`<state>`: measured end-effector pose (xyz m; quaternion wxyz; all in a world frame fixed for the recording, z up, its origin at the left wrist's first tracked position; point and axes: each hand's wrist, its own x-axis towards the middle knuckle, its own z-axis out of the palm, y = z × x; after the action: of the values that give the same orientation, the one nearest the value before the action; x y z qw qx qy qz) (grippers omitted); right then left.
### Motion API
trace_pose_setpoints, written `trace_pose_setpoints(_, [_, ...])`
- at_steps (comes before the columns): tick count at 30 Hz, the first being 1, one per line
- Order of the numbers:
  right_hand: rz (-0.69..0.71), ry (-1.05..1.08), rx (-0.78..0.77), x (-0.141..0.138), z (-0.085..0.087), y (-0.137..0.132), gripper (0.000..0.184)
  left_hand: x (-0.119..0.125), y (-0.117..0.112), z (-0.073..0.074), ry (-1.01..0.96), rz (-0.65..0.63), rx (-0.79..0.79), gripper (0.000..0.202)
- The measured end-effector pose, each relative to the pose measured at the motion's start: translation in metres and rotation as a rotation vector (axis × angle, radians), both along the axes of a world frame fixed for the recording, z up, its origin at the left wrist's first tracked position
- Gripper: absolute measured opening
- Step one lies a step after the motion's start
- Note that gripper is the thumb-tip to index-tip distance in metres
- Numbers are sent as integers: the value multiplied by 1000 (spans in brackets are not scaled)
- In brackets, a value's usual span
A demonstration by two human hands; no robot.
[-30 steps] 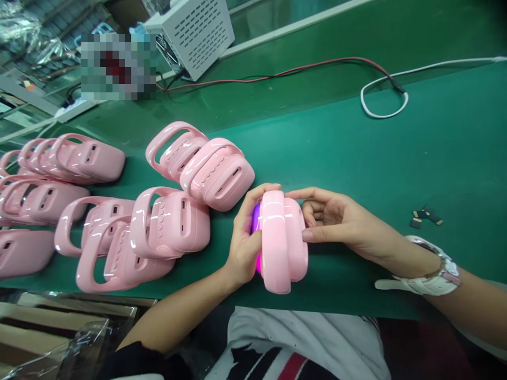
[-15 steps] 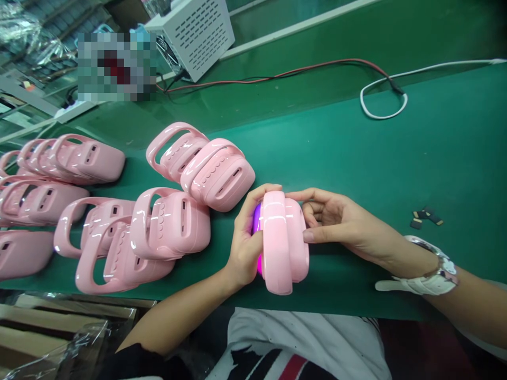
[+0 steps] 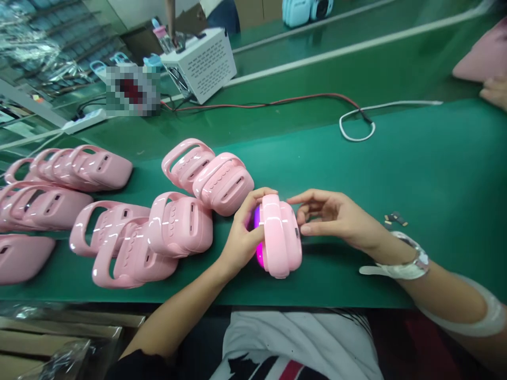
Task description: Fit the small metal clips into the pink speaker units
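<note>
A pink plastic speaker with a carry handle (image 3: 280, 236) stands on edge on the green belt (image 3: 396, 169), glowing magenta on its left face. My left hand (image 3: 240, 236) wraps that lit side, fingers curled over the top. My right hand (image 3: 336, 216), with a white wristwatch, sits just right of the speaker, fingertips at or barely off its side near a small port, fingers loosely curled.
Several more pink speakers (image 3: 186, 221) lie in rows to the left. A white vented box (image 3: 202, 60) stands at the back with red and black leads and a white cable loop (image 3: 356, 126). Small dark parts (image 3: 394, 217) lie on the right. Another person's hand (image 3: 493, 89) shows far right.
The view has tilted up and pulled back. My right hand has loosened from gripping the speaker's side to fingertips only. The left hand keeps its hold.
</note>
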<state>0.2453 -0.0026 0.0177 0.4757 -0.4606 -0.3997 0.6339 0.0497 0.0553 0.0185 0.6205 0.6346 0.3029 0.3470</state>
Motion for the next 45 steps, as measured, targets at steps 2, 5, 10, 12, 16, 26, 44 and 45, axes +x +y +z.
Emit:
trace_pose_setpoints(2, [-59,-97,33,-3,6,-3,33,-2,4,6,50,-51,-17,38])
trace_pose_setpoints(5, [-2,-169,-46,-6,15,-5,34,-4,6,16,137,-104,-1,38])
trace_pose_setpoints(10, [95,-210,-201,-4,27,-1,38,-10,6,33,330,-137,141,41])
trace_pose_setpoints(12, [119,-228,-215,-4,30,0,39,-12,9,44,450,-169,220,45])
trace_pose_setpoints(16, [192,-296,-211,0,34,2,41,-12,18,71,800,-316,314,56])
trace_pose_setpoints(26, [3,-601,-135,75,37,-2,44,-4,25,92,1071,-407,401,62])
trace_pose_setpoints(44, [-129,-274,-84,68,18,0,40,-8,27,91,1046,-426,372,58])
trace_pose_setpoints(45, [-139,-199,-88,65,18,9,40,-12,27,94,1023,-422,387,60])
